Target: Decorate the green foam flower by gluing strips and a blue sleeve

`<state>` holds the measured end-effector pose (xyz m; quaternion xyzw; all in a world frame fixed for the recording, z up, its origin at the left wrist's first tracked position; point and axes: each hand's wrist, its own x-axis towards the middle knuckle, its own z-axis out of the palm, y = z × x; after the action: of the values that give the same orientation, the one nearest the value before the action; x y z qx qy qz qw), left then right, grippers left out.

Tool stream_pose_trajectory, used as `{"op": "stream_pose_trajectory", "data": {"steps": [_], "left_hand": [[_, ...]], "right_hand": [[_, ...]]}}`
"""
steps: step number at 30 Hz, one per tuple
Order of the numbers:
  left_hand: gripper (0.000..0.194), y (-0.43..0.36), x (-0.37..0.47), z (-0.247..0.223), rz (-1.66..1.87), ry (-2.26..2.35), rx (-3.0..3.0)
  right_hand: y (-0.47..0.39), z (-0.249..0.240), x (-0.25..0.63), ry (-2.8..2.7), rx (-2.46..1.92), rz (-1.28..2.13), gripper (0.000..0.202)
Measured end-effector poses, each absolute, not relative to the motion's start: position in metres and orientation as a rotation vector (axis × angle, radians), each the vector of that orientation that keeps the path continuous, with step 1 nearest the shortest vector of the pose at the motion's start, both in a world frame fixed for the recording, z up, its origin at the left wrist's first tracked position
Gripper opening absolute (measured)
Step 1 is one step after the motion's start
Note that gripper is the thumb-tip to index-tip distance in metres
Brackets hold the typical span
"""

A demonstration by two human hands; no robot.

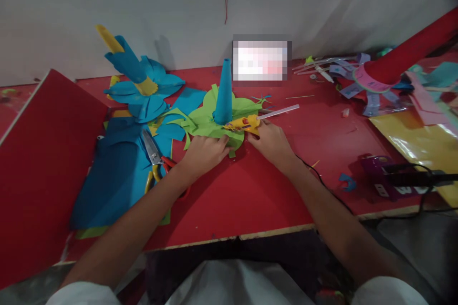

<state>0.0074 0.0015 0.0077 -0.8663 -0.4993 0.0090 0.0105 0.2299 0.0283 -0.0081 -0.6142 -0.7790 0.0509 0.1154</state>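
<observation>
Your hands work close together but apart at the middle of the red tabletop (229, 209): your right hand (271, 142) is closed around the yellow glue gun (246, 123), whose nozzle points left over the green petals, with a clear glue stick (279, 112) projecting from its rear; your left hand (205, 153) rests at the near edge of the green paper flower (205, 116), fingers bent, though whether they pinch the paper cannot be told. The blue paper cone (224, 93) stands upright at the flower's centre, directly beyond the nozzle. Just left of your left forearm, partly covered by it, lie the scissors (152, 149) with red and yellow handles, on blue sheets (114, 171); a finished-looking blue flower (153, 86) with a tilted, yellow-tipped stem stands behind them. At the far left, a large red board (46, 176) rises at an angle and bounds the space on that side. A pixelated bright rectangle (260, 60) stands against the wall beyond the cone. On the right, a dark cord (324, 182) runs beside your right forearm, toward a purple box (381, 176) near the front edge; a yellow sheet (415, 140), paper scraps and a red cone (415, 55) with a pink collar lie farther out. Both forearms reach forward from the near edge and converge inward, elbows wide, wrists low over the tabletop, backs of the hands upward.
</observation>
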Motion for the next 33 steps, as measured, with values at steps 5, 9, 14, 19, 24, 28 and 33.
{"op": "stream_pose_trajectory", "data": {"steps": [5,9,14,19,24,28,33], "left_hand": [[0.036,0.0021,0.0072,0.0066,-0.003,-1.561,-2.704],[0.035,0.0021,0.0070,0.0061,0.000,-1.559,-2.707],[0.034,0.0013,0.0075,0.0068,-0.020,-1.525,-2.690],[0.032,0.0019,0.0076,0.0069,-0.017,-1.527,-2.705],[0.036,0.0018,0.0069,0.0064,-0.023,-1.543,-2.699],[0.035,0.0019,0.0067,0.0056,-0.037,-1.530,-2.702],[0.038,0.0019,0.0070,0.0049,0.002,-1.563,-2.689]], "right_hand": [[0.0292,-0.0080,0.2326,-2.211,-1.861,0.087,0.040],[0.0288,-0.0071,0.2317,-2.259,-1.825,0.142,0.038],[0.0283,-0.0045,0.2317,-2.213,-1.882,0.112,0.038],[0.0281,-0.0038,0.2324,-2.250,-1.856,0.128,0.039],[0.0281,-0.0027,0.2329,-2.208,-1.899,0.069,0.039],[0.0289,-0.0033,0.2333,-2.235,-1.882,0.084,0.040],[0.0292,-0.0047,0.2332,-2.224,-1.892,0.071,0.038]]}}
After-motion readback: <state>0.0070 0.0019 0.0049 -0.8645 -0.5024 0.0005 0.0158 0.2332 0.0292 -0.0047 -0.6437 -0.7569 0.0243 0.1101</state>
